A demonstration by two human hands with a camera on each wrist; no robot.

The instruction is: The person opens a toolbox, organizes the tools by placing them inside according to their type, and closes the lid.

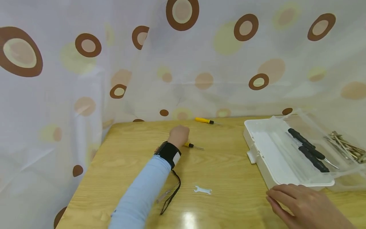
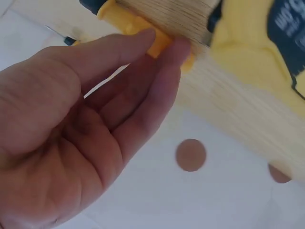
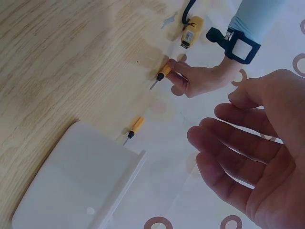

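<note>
My left hand (image 1: 179, 136) pinches the handle of a yellow screwdriver (image 2: 131, 23) between thumb and fingertips, over the back half of the table. The screwdriver's metal shaft points right in the head view. Close beside that hand is a yellow tape measure (image 2: 257, 57) with dark panels; in the head view the arm hides its body, and only its black strap (image 1: 171, 197) shows. My right hand (image 1: 304, 203) holds nothing, its fingers loosely bent, by the front of a white plastic case (image 1: 251, 140). A second yellow screwdriver (image 1: 203, 120) lies at the table's back edge.
A small silver open-end wrench (image 1: 203, 190) lies mid-table. Left of it, partly behind the sleeve, is a thin clear-handled tool (image 1: 164, 194). The case's clear part bears black-handled screwdrivers (image 1: 313, 159) and several brass-coloured metal pieces (image 1: 347, 146). A patterned curtain (image 1: 183, 63) hangs behind.
</note>
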